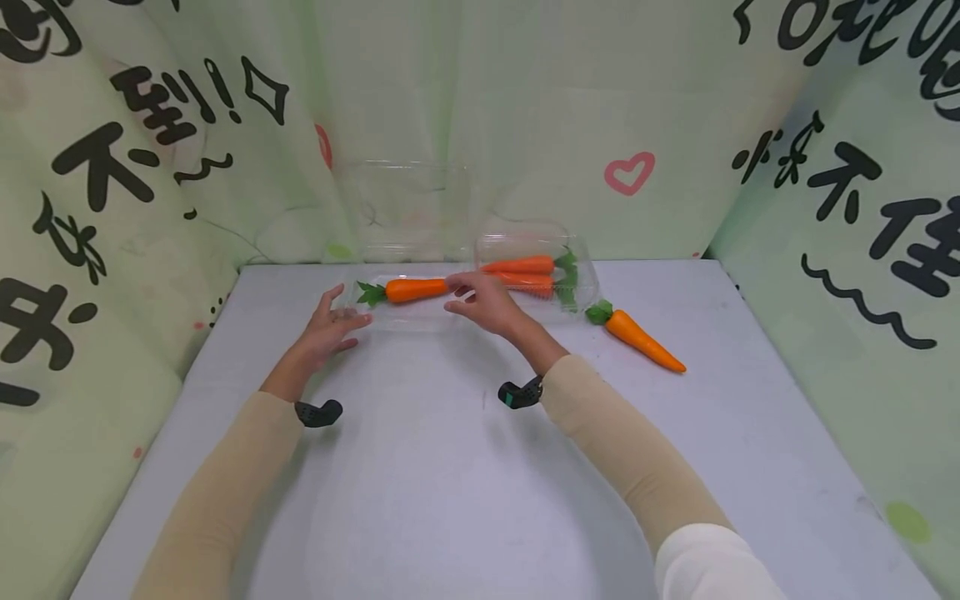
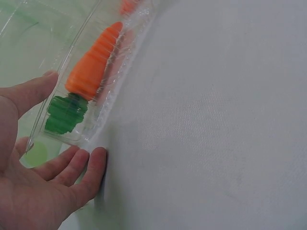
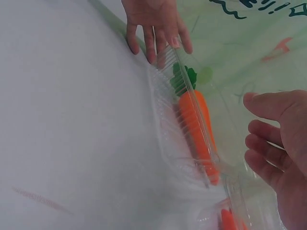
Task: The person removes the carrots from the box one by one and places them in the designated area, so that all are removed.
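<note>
The left hand (image 1: pixel 330 327) spreads a loose grip at one end of a clear plastic clamshell (image 1: pixel 412 317), clasping nothing, probably to steady it. One carrot (image 1: pixel 415 289) lies lengthwise inside, presumably to fit; the right hand (image 1: pixel 489 304), half-curled and empty, hangs by its tip.

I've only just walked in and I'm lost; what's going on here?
A person's left hand is at the left end of a clear plastic container with one carrot lying in it; a clear lid stands raised behind. The right hand is near that carrot's tip and holds nothing. A second container, to the right, has two carrots in it, and a loose carrot lies on the table beside it.
</note>
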`<state>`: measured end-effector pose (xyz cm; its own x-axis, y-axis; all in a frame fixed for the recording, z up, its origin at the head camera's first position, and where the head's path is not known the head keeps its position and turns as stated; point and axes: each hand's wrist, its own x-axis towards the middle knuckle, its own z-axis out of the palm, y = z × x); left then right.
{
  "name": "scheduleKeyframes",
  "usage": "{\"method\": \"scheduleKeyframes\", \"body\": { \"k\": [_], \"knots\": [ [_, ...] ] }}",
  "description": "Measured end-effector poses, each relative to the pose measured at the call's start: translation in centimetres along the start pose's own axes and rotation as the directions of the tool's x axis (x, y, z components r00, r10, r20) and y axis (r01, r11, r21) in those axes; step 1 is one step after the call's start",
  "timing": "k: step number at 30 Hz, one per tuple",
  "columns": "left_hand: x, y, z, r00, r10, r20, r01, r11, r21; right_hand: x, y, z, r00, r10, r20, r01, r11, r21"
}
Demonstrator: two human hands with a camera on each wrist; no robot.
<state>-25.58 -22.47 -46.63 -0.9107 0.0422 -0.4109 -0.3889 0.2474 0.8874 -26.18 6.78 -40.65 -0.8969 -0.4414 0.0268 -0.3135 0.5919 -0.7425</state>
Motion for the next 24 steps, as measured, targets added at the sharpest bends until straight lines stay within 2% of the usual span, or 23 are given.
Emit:
{"method": "scheduleKeyframes", "body": {
  "k": [8,24],
  "knots": [
    [0.2,0.0,0.1,1.000,0.002,-0.003,-0.002,1.000,0.011,0.6,0.1,0.6,1.000,0.027,0.002,-0.027,1.000,-0.012],
    [0.1,-0.2,-0.2,1.000,0.008,-0.013,-0.008,1.000,0.017,1.6,0.4,1.7,1.000,0.027,0.014,-0.027,1.000,-0.004]
  ]
}}
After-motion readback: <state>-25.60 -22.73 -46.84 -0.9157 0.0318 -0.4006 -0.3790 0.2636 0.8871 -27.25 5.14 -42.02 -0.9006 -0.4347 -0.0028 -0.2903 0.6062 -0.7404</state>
